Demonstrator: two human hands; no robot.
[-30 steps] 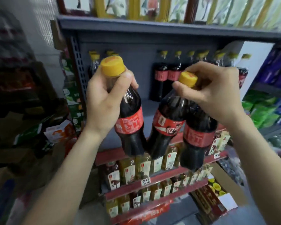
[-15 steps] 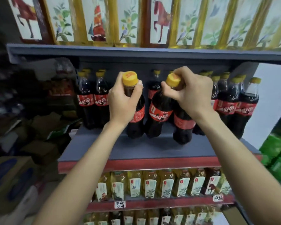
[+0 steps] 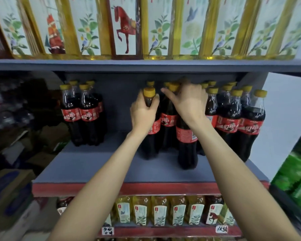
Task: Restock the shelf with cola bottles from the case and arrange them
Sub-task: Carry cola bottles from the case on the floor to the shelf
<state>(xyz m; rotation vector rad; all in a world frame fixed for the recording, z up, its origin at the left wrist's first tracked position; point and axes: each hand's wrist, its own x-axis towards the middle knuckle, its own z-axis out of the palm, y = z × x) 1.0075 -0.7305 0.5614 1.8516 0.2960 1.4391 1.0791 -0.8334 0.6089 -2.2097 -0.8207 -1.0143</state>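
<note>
Mid-frame on the grey metal shelf: left hand wrapped around the neck of a yellow-capped dark cola bottle, right hand gripping two more cola bottles' tops, all standing.

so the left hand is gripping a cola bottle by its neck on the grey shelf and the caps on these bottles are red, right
Not quite: the caps are yellow, not red; only the labels are red. The head view shows the left hand gripping a cola bottle by its neck, under a yellow cap, on the grey shelf.
</note>
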